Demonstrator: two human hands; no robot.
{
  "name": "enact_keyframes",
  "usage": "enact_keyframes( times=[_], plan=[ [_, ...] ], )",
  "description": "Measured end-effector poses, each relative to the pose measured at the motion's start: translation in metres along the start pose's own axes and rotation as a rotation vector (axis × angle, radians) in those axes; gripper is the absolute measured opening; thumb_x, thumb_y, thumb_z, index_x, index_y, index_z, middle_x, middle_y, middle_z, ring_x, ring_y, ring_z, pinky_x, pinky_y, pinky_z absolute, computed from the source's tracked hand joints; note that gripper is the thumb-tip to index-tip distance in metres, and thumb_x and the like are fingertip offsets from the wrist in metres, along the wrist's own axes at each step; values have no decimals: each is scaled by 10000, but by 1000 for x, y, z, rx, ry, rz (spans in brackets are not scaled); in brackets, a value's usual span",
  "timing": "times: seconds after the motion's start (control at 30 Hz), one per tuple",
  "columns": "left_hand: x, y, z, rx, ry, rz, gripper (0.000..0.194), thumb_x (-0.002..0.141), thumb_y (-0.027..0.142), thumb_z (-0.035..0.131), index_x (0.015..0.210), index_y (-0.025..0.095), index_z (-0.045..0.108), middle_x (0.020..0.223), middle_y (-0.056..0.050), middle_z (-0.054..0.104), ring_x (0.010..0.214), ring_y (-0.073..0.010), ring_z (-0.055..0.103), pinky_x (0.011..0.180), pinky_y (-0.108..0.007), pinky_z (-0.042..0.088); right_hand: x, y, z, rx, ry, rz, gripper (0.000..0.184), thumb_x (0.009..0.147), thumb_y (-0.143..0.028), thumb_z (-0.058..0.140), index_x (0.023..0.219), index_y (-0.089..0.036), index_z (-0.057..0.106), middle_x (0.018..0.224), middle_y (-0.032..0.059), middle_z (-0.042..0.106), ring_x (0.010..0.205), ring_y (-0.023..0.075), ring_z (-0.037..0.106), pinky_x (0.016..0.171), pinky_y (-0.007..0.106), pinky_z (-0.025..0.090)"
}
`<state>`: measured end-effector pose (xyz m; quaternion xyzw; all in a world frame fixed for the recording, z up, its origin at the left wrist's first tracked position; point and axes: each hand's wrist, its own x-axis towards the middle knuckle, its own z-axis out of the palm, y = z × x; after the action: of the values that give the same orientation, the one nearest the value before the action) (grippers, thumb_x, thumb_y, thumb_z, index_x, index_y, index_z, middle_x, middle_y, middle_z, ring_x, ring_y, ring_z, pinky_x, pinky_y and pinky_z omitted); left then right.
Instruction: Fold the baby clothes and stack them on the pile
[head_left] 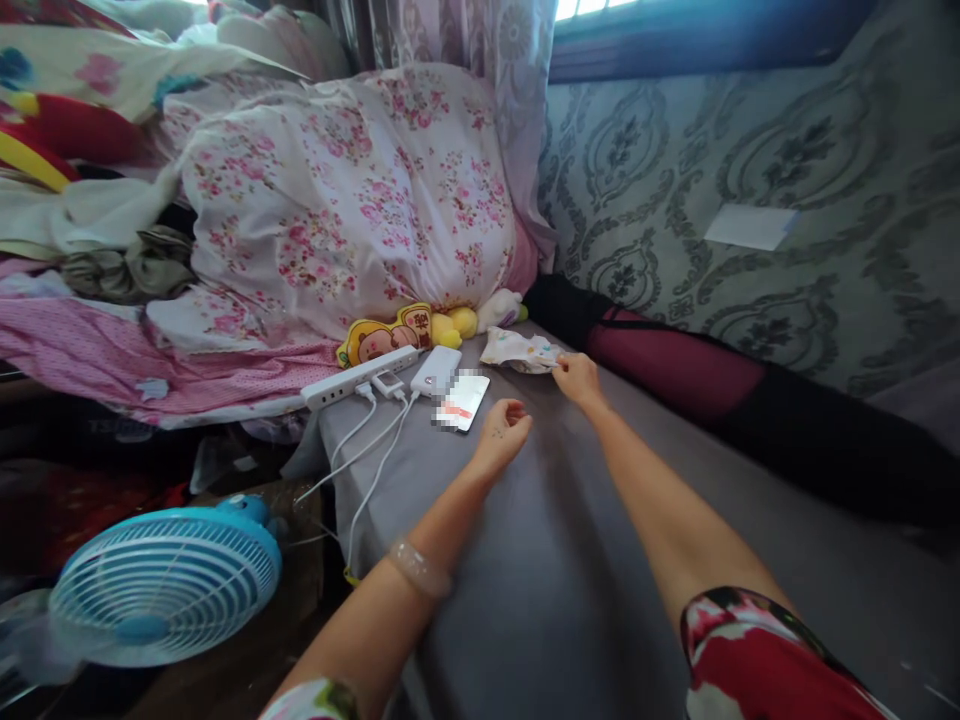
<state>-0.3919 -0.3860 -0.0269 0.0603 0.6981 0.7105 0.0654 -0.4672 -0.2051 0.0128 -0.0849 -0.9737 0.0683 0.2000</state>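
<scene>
My right hand [579,380] pinches the near right edge of a small white cloth [517,350] with coloured spots, which lies crumpled on the grey bed surface [570,600]. Lower and to the left, my left hand [507,432] hovers over the bed with its fingers loosely curled and apart, nothing visible in it. Just beyond that hand lies a phone [469,400], its screen partly blurred out. Beside the phone is a white power bank [436,370] with a cable plugged in.
A white power strip [360,378] with plugs and trailing cables lies at the bed's left edge. Behind it are yellow plush toys [454,325] and a floral-covered bundle [352,200]. A blue fan [169,580] stands lower left. Black-and-maroon fabric [675,370] runs along the patterned wall.
</scene>
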Motion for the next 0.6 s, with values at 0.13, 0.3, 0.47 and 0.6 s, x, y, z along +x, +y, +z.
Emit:
enact_keyframes(
  times=[0.13, 0.3, 0.47, 0.6],
  plan=[
    [17, -22, 10, 233, 20, 21, 280, 803, 120, 586, 1083, 117, 584, 1128, -127, 655, 891, -171, 634, 837, -308, 492, -18, 12, -19, 1, -49, 45, 306, 808, -198, 502, 944, -151, 773, 914, 104, 724, 862, 224, 624, 714, 269, 416],
    [23, -38, 16, 480, 32, 135, 297, 816, 84, 526, 1104, 121, 593, 1160, -133, 650, 1044, -226, 612, 945, -378, 465, -46, 29, -36, -23, -113, 58, 259, 794, -232, 521, 828, -181, 772, 832, 81, 718, 816, 226, 632, 653, 264, 392],
    [21, -37, 24, 647, 10, 239, 370, 824, 51, 465, 1159, 153, 582, 1181, -102, 652, 1135, -223, 566, 1009, -365, 416, -83, 48, -47, -47, -136, 90, 291, 816, -254, 514, 925, -191, 777, 968, 101, 716, 890, 237, 635, 680, 266, 410],
    [17, -35, 33, 792, 10, 210, 449, 846, 99, 453, 1284, 173, 522, 1193, -104, 645, 1152, -245, 536, 982, -375, 417, -115, 62, -53, -50, -181, 104, 301, 817, -243, 516, 955, -189, 778, 1001, 105, 709, 931, 233, 634, 721, 260, 426]
  ],
)
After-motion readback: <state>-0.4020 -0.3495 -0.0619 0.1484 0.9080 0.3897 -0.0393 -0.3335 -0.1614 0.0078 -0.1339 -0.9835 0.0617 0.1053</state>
